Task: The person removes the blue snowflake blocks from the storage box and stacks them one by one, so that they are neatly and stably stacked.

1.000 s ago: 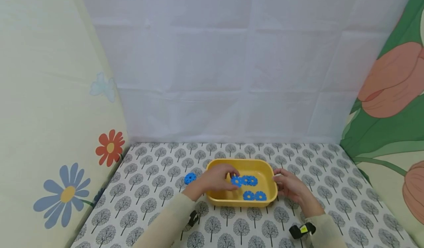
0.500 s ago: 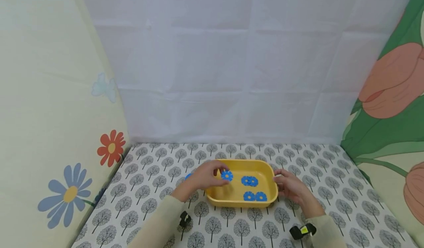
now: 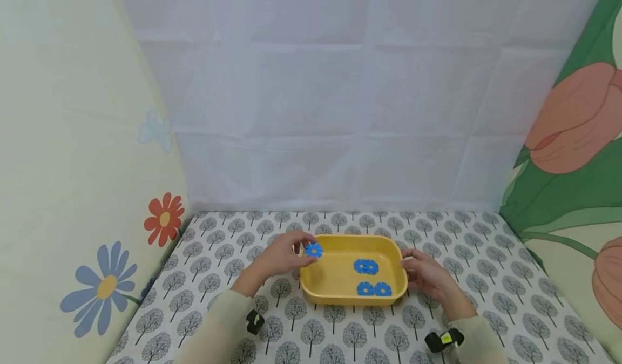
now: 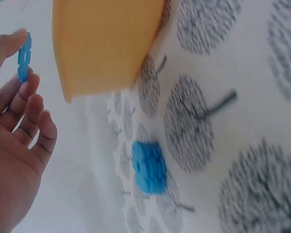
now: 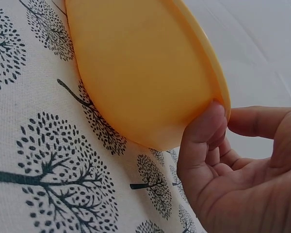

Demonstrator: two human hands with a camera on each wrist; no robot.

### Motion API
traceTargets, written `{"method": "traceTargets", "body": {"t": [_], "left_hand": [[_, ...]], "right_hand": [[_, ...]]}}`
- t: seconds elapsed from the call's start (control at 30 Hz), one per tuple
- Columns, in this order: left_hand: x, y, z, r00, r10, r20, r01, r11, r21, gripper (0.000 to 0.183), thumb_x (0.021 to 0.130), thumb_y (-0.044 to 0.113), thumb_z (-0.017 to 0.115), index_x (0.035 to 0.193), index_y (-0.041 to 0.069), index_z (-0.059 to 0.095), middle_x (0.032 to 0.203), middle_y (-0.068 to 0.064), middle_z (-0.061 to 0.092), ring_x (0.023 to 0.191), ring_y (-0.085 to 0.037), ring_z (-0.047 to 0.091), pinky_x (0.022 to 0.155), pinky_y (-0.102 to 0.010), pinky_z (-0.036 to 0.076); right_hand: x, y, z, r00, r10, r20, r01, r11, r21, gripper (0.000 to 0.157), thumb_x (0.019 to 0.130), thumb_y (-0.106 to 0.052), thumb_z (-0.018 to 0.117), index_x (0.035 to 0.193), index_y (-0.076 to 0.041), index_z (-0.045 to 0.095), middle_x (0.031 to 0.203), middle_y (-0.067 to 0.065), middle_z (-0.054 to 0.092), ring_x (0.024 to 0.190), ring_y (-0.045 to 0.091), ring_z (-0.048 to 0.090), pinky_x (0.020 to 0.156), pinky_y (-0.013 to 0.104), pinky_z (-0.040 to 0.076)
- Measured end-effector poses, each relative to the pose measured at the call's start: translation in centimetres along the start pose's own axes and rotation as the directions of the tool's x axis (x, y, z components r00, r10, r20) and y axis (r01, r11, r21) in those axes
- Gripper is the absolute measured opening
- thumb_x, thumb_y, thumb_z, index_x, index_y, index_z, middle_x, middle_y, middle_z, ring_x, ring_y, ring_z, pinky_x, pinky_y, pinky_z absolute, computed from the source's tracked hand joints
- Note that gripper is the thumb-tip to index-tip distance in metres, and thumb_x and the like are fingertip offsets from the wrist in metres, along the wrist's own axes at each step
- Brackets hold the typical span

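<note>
My left hand (image 3: 283, 256) pinches a blue flower-shaped disc (image 3: 313, 250) between thumb and fingers, over the left end of the yellow tray (image 3: 330, 290). Seen edge-on in the left wrist view, the blue disc (image 4: 24, 57) is held beside the tray's outer wall. My right hand (image 3: 427, 275) grips the tray's right rim, thumb and index finger on either side of it in the right wrist view. Inside the tray, toward the right, lie two overlapping blue discs (image 3: 366, 267) and, nearer the front, two more discs (image 3: 373, 289) side by side.
A stack of blue discs (image 4: 149, 167) stands on the tree-print cloth (image 4: 223, 126) left of the tray; in the head view my left hand hides it. A white sheet (image 3: 311, 110) hangs behind the table, with floral panels at both sides.
My left hand has lifted the blue disc leftward, from among the tray's discs to above its left rim. The right hand and the tray have hardly moved.
</note>
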State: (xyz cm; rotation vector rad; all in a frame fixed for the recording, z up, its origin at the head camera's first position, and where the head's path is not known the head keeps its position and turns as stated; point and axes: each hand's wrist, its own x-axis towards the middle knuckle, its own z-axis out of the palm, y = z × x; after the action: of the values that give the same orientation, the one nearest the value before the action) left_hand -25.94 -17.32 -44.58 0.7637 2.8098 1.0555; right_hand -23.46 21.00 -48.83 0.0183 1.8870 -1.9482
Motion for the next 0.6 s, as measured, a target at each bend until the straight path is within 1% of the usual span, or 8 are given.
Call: {"method": "traceTargets", "body": {"t": [0.13, 0.3, 0.5, 0.6], "left_hand": [[-0.9, -1.2, -0.9, 0.999, -0.033, -0.039, 0.032, 0.999, -0.038, 0.044, 0.087, 0.034, 0.08, 0.125, 0.015, 0.069, 0.099, 0.004, 0.062, 0.077, -0.013, 0.053, 0.06, -0.028, 0.048], [-1.8, -2.5, -1.6, 0.996, -0.048, -0.073, 0.046, 0.999, -0.028, 0.045, 0.088, 0.034, 0.079, 0.126, 0.011, 0.068, 0.1, 0.002, 0.063, 0.077, -0.012, 0.052, 0.061, -0.028, 0.047], [-2.7, -3.6, -2.1, 0.991, -0.099, -0.095, 0.098, 0.995, -0.017, 0.047, 0.086, 0.034, 0.081, 0.124, 0.01, 0.069, 0.098, 0.002, 0.063, 0.078, -0.014, 0.052, 0.063, -0.029, 0.046], [-3.0, -4.3, -2.2, 0.988, -0.118, -0.103, 0.115, 0.993, -0.03, 0.045, 0.086, 0.031, 0.082, 0.123, 0.009, 0.069, 0.098, 0.0, 0.063, 0.078, -0.015, 0.052, 0.064, -0.029, 0.046]], "right_hand": [[0.1, 0.0, 0.0, 1.0, 0.001, -0.003, -0.001, 1.0, -0.003, 0.028, 0.104, -0.016, 0.055, 0.125, -0.002, 0.043, 0.094, 0.01, 0.065, 0.073, 0.017, 0.066, 0.066, 0.032, 0.058], [0.0, 0.0, 0.1, 1.0, 0.006, -0.003, -0.006, 1.0, -0.005, 0.028, 0.104, -0.016, 0.055, 0.124, -0.002, 0.043, 0.094, 0.01, 0.065, 0.074, 0.018, 0.066, 0.066, 0.033, 0.058], [0.1, -0.1, 0.1, 1.0, 0.011, -0.009, -0.011, 1.0, -0.001, 0.029, 0.103, -0.016, 0.055, 0.125, -0.002, 0.043, 0.094, 0.01, 0.065, 0.074, 0.018, 0.066, 0.066, 0.033, 0.058], [0.1, -0.1, 0.1, 1.0, 0.013, -0.007, -0.013, 1.0, 0.001, 0.029, 0.103, -0.016, 0.055, 0.125, -0.002, 0.043, 0.094, 0.01, 0.066, 0.074, 0.018, 0.066, 0.066, 0.033, 0.058]]}}
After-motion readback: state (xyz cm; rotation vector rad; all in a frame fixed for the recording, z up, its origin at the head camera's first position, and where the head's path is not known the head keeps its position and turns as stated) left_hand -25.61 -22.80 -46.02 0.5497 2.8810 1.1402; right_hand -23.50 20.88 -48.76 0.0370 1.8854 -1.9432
